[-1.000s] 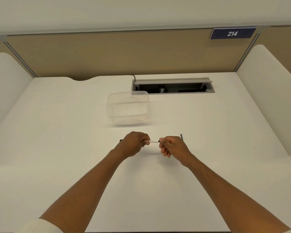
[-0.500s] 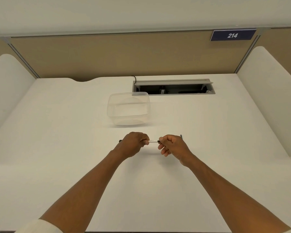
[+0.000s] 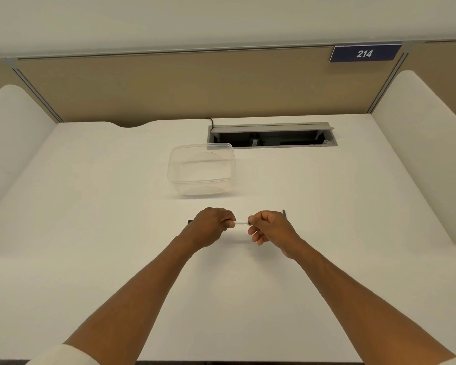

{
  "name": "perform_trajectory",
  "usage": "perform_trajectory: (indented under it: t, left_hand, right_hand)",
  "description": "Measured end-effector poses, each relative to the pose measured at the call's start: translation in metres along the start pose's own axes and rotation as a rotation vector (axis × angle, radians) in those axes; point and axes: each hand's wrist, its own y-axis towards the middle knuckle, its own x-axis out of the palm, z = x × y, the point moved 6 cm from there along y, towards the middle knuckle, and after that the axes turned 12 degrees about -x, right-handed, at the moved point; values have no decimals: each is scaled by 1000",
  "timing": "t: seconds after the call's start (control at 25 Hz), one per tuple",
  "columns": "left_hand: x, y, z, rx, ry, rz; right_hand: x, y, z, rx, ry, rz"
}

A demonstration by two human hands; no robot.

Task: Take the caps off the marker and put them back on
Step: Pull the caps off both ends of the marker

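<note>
A thin white marker lies level between my two fists, a little above the white desk. My left hand is closed around its left part, and a dark end pokes out past the fist. My right hand grips the right end, fingers curled over a dark cap that is mostly hidden. A short dark piece shows just behind my right hand; I cannot tell whether it rests on the desk or is held.
A clear plastic container stands on the desk beyond my hands. Behind it is an open cable tray slot. White side panels rise at the left and right, and a tan partition closes the back.
My right hand has closed in slightly toward the left hand, so less white barrel shows between them. The left hand has stayed put.
</note>
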Motion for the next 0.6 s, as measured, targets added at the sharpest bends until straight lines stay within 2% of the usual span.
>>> perform_trajectory:
  t: [0.2, 0.36, 0.6]
  left_hand:
    - [1, 2, -2, 16, 15, 0]
    - [2, 2, -6, 12, 11, 5]
    - [-2, 2, -5, 40, 33, 25]
  right_hand:
    - [2, 0, -2, -48, -81, -39]
    - [-1, 2, -3, -112, -90, 7]
    - [6, 4, -1, -1, -147, -23]
